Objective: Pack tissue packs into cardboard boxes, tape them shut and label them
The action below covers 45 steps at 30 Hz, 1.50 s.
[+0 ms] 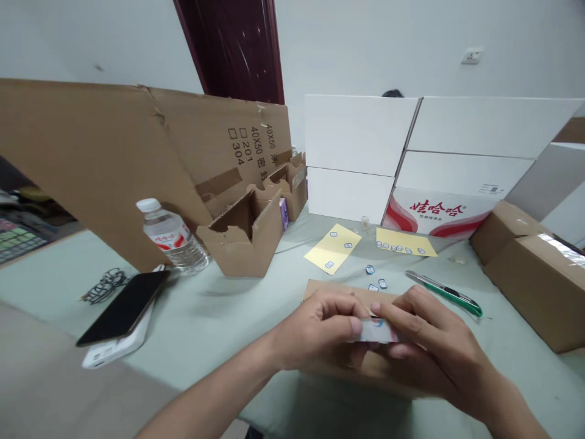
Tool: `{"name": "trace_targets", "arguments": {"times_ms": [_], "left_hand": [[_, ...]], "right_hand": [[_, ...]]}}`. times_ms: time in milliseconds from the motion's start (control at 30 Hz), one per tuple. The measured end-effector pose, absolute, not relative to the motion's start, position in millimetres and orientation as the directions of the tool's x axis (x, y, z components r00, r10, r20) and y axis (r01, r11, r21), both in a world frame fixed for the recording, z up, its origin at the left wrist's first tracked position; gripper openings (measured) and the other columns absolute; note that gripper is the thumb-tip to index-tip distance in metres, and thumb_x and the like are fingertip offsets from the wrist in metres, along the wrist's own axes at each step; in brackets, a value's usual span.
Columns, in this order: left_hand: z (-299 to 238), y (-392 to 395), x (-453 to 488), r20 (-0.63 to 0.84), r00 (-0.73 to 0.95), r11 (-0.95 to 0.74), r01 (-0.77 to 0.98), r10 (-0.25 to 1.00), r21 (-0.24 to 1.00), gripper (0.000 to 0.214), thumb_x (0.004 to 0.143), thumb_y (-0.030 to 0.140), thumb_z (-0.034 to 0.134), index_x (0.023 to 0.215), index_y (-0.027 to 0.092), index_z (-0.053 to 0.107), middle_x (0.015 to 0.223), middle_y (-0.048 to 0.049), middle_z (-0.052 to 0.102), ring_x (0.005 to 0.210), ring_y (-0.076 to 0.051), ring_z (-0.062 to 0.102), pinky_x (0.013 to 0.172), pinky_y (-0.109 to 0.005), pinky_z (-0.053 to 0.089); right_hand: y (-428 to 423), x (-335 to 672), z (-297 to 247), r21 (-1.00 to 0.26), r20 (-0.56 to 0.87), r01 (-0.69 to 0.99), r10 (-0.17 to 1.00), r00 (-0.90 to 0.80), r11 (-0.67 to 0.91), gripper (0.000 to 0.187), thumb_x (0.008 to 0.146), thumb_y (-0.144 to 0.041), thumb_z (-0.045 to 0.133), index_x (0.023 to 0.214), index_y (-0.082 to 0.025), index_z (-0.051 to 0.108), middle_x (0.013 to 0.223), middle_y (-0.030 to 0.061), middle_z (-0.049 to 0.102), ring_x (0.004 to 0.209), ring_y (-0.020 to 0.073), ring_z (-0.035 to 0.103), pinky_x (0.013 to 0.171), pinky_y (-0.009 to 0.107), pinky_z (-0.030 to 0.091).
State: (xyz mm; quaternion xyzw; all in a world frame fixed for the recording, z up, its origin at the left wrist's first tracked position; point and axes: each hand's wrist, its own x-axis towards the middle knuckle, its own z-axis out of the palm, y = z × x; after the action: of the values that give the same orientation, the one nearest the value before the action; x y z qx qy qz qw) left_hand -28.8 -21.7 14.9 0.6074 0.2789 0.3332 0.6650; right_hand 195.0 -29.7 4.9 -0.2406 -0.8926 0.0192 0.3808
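Between both hands is a small, pale, flat piece with blue and pink print (377,331); its exact kind is unclear. My left hand (326,323) pinches its left end with the thumb on top. The fingers of my right hand (427,335) close on its right end, and some fingertips are hidden behind it. Directly beneath the hands lies a brown cardboard box (338,288). Just beyond it are several small blue-and-white chips or labels (382,283). Two yellow cards, one left (336,247) and one right (406,242), carry similar small pieces.
A green utility knife (450,294) lies right of the hands. On the left stand a water bottle (176,238) and an open cardboard bin (251,238), with a phone (123,308) nearby. White panels (351,189) and a brown carton (539,268) border the back and right.
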Motion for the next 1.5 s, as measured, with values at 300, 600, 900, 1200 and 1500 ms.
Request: {"name": "trace_targets", "arguments": {"times_ms": [300,600,900,1200,1500], "left_hand": [[12.0,-17.2,-23.3,-0.079,0.656,0.300,-0.232,0.750,0.925,0.020,0.057,0.027,0.054,0.066,0.014,0.067,0.054,-0.0015,0.059,0.046,-0.013,0.048,0.064,-0.032,0.042],[8.8,-16.1,-23.8,0.000,0.653,0.237,-0.276,0.758,0.932,0.026,0.056,0.029,0.053,0.066,0.011,0.069,0.058,-0.0055,0.062,0.047,-0.015,0.053,0.052,-0.027,0.041],[21.3,-15.1,-20.9,-0.107,0.647,0.243,-0.123,0.755,0.962,0.020,0.053,0.027,0.051,0.056,0.013,0.064,0.052,-0.0020,0.060,0.037,-0.010,0.048,0.043,-0.022,0.037],[12.5,-14.6,-22.5,-0.061,0.625,0.238,-0.204,0.778,0.950,0.024,0.053,0.026,0.051,0.061,0.011,0.067,0.055,-0.0055,0.061,0.043,-0.014,0.052,0.048,-0.025,0.041],[14.7,-14.8,-18.7,-0.115,0.600,0.271,-0.177,0.792,0.946,0.022,0.052,0.028,0.050,0.056,0.012,0.064,0.052,-0.0039,0.058,0.039,-0.010,0.047,0.039,-0.021,0.036]], "right_hand": [[-26.9,195.0,4.1,-0.225,0.664,0.406,0.444,-0.602,0.886,0.034,0.101,-0.029,0.048,0.133,-0.022,0.057,0.081,0.0034,0.054,0.072,0.0157,0.051,0.062,0.027,0.045],[-26.2,197.4,2.8,-0.254,0.633,0.398,0.462,-0.621,0.882,0.033,0.101,-0.027,0.047,0.133,-0.021,0.056,0.085,0.0034,0.053,0.074,0.0155,0.051,0.064,0.027,0.045],[-28.7,196.5,4.7,-0.231,0.638,0.397,0.447,-0.628,0.888,0.034,0.102,-0.031,0.047,0.133,-0.022,0.055,0.086,0.0044,0.058,0.074,0.0161,0.052,0.064,0.027,0.044],[-25.7,199.5,2.5,-0.257,0.621,0.398,0.466,-0.630,0.881,0.032,0.102,-0.029,0.047,0.131,-0.021,0.057,0.084,0.0038,0.053,0.073,0.0156,0.052,0.064,0.026,0.045],[-24.8,196.8,3.5,-0.250,0.628,0.398,0.460,-0.627,0.883,0.032,0.102,-0.030,0.047,0.130,-0.020,0.057,0.083,0.0038,0.054,0.072,0.0156,0.052,0.063,0.026,0.045]]}}
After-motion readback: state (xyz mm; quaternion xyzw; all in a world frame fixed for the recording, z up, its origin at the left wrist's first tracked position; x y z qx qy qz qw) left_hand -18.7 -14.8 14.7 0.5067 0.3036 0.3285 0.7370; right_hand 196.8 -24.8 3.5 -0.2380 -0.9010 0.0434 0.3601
